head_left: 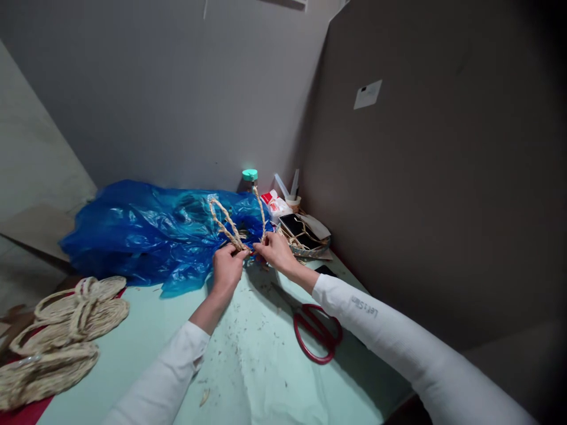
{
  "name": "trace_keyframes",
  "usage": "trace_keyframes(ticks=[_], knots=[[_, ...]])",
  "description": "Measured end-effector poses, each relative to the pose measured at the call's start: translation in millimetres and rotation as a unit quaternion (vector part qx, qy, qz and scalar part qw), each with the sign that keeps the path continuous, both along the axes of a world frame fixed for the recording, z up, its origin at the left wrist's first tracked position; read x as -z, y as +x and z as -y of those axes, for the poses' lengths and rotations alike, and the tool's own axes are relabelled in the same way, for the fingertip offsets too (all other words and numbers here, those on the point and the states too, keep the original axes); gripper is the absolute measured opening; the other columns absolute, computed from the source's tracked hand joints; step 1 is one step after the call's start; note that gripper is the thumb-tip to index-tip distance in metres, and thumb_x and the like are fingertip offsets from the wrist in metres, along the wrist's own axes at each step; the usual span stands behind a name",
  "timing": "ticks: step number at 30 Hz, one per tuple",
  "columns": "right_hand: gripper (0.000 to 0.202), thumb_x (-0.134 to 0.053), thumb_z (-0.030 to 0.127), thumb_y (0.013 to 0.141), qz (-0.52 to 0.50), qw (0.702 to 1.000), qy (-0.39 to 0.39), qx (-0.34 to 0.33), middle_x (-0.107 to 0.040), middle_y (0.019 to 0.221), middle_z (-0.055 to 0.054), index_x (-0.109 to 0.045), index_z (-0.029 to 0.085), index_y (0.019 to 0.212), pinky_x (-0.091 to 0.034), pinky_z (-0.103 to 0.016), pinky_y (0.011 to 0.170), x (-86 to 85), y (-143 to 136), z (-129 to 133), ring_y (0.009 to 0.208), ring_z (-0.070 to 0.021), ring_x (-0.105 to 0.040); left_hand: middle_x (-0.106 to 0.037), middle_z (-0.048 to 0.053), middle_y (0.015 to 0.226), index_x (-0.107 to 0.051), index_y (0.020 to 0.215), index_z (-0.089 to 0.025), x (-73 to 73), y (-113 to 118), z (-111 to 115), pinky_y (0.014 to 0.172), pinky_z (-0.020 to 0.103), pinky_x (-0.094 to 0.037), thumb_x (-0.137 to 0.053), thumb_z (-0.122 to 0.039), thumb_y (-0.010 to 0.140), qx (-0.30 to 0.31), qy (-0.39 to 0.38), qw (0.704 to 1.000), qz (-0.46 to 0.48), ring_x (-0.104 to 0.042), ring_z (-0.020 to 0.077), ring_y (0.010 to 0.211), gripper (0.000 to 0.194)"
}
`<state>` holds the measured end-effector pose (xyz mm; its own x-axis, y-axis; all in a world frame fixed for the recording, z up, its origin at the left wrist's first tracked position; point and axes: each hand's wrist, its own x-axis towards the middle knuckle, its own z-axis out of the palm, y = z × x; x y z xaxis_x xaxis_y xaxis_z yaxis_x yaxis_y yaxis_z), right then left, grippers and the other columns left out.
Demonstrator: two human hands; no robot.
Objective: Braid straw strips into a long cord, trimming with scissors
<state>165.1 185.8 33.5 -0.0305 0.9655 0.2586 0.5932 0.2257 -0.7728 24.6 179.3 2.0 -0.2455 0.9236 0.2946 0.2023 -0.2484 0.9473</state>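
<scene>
A braided straw cord [229, 223] rises in a loop from my left hand [228, 268], whose fingers are closed on it. My right hand [275, 251] pinches another length of the same cord, which stands up above its fingers. Both hands are close together over the table, just in front of a crumpled blue plastic bag [150, 230]. Below my right forearm lies a pair of scissors with red handles [318, 333]; its blades point away from me. The cord's lower part, between the hands, is partly hidden by the fingers.
Several woven straw sandals [84, 319] lie at the left edge. At the back right are a tray [316, 251] holding a phone [299, 230] and straw pieces, a cup [293, 203], and a green-lidded jar [250, 175]. Grey panels rise behind and right. Scraps dot the pale green tabletop [248, 354].
</scene>
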Motion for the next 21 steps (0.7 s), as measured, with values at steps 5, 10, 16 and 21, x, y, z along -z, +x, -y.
trace_keyframes(ticks=[5,10,16,21], knots=[[0.02,-0.055,0.018,0.076,0.008,0.999,0.031,-0.02,-0.053,0.049,0.002,-0.043,0.021,0.059,-0.033,-0.024,0.054,-4.2,-7,15,0.052,-0.0133,-0.051,-0.075,0.005,0.072,-0.075,0.069,-0.016,-1.1,1,0,0.078,0.035,-0.048,-0.067,-0.021,0.061,0.015,-0.002,1.0,0.005,-0.065,0.0244,0.075,0.012],[0.024,-0.054,0.021,0.079,0.012,0.996,0.084,-0.04,-0.053,0.054,0.003,-0.039,0.021,0.061,-0.03,-0.024,0.056,-17.0,-10,12,0.055,-0.0118,-0.047,-0.074,0.005,0.072,-0.076,0.072,-0.015,-2.2,0,-4,0.072,0.031,-0.049,-0.064,-0.021,0.063,0.027,-0.008,0.999,0.028,-0.065,0.0223,0.072,0.015],[0.021,-0.054,0.027,0.083,-0.031,0.993,0.089,-0.069,-0.056,0.06,0.003,-0.044,0.02,0.066,-0.034,-0.023,0.06,-17.9,-9,-3,0.059,-0.0122,-0.051,-0.075,0.003,0.077,-0.076,0.081,-0.016,-2.9,-6,-5,0.075,0.03,-0.047,-0.066,-0.026,0.067,-0.004,-0.001,1.0,0.028,-0.065,0.0208,0.075,0.021],[0.016,-0.052,0.027,0.084,-0.077,0.993,0.054,-0.064,-0.057,0.059,0.002,-0.047,0.02,0.07,-0.037,-0.025,0.06,-11.9,-9,-4,0.059,-0.0139,-0.055,-0.075,0.005,0.075,-0.076,0.077,-0.014,-4.6,-6,-5,0.074,0.031,-0.047,-0.069,-0.026,0.064,-0.015,-0.007,1.0,0.022,-0.065,0.0222,0.074,0.019]])
